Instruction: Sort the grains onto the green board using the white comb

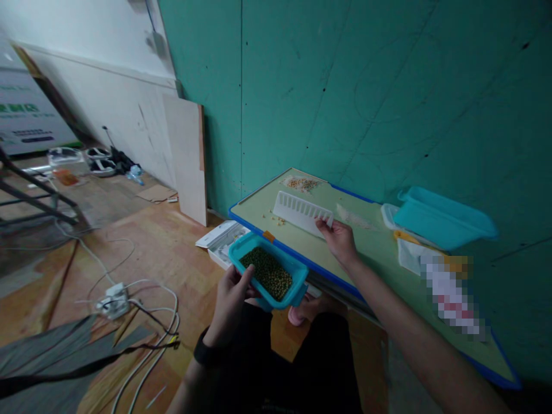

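My left hand (235, 287) is closed on the near side of a turquoise plastic basket (303, 272), its thumb over the rim. Dark green beans (259, 260) fill the basket's far-left part, and tan beans (281, 283) lie toward its right end. Above the table (371, 261), my right hand (340, 240) pinches the right end of a long white plastic tray with a row of slots (297, 214). Whether the tray touches the tabletop I cannot tell. A heap of tan beans and pale grains (301, 184) lies behind it, and several loose tan beans (278, 220) lie near the table's front edge.
White grains (356, 218) are spread behind my right hand. Farther right stand a larger turquoise basket (444, 218) and a partly blurred package (452, 302). An opened white box (219, 238) sits below the table's left edge. Cables and a power strip (112, 300) lie on the floor.
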A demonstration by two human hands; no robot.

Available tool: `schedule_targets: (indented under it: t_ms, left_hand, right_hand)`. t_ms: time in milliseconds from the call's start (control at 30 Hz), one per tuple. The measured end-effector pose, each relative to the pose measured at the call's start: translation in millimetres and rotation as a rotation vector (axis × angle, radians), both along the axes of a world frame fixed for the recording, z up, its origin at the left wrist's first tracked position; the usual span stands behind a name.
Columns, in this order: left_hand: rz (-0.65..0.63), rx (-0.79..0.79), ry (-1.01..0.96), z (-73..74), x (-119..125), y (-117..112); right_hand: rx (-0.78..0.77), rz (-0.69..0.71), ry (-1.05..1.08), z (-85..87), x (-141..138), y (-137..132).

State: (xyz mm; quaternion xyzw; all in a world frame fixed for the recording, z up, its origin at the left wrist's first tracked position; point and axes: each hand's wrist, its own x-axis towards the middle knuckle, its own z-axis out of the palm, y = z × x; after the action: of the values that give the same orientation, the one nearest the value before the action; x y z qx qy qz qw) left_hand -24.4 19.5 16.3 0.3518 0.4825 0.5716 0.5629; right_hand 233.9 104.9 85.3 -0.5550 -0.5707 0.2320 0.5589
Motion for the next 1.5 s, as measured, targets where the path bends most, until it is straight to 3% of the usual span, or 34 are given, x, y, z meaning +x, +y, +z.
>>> schedule_targets:
  t_ms: [333,1033,1367,1500]
  left_hand:
    - [0.021,-0.006,-0.001,-4.4,-1.0,0.5]
    - [0.020,-0.002,-0.058,1.7,-0.3,-0.8]
    - [-0.003,-0.009,-0.074,5.2,-4.6,6.8]
    - [0.009,0.003,-0.080,3.0,-7.7,6.7]
  right_hand:
    - [-0.018,0.000,-0.014,-6.4,2.1,-3.0]
    - [-0.102,-0.030,0.035,-4.5,15.1,-50.3]
    - [-0.105,0.025,0.097,-5.4,-4.8,-55.6]
    - [-0.042,-0.014,0.116,0.4,-6.9,-37.0]
